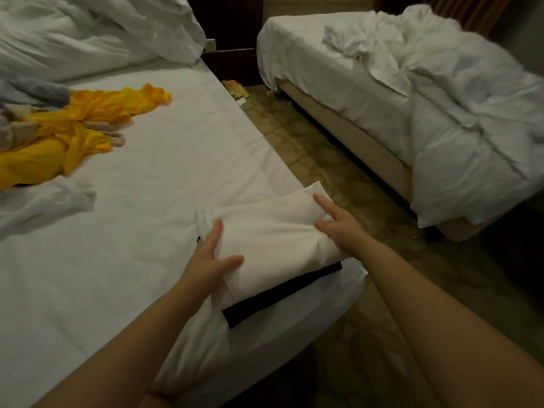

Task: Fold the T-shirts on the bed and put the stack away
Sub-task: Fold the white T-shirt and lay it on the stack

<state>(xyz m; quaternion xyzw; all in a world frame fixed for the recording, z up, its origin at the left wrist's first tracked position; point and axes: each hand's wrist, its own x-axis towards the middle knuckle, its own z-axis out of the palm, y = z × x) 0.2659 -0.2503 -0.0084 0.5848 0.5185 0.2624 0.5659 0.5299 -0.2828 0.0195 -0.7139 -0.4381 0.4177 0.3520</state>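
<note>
A folded white T-shirt lies on top of a folded black one at the near right corner of the bed. My left hand grips the white shirt's left edge, thumb on top and fingers along the side. My right hand presses flat on its right side with fingers straight. A crumpled yellow T-shirt lies at the far left of the bed, mixed with beige and grey garments. Another white garment lies crumpled at the left.
A rumpled white duvet covers the head of this bed. A second bed with tangled white bedding stands to the right across a narrow carpeted aisle. A dark nightstand sits between the beds, with litter on the floor near it.
</note>
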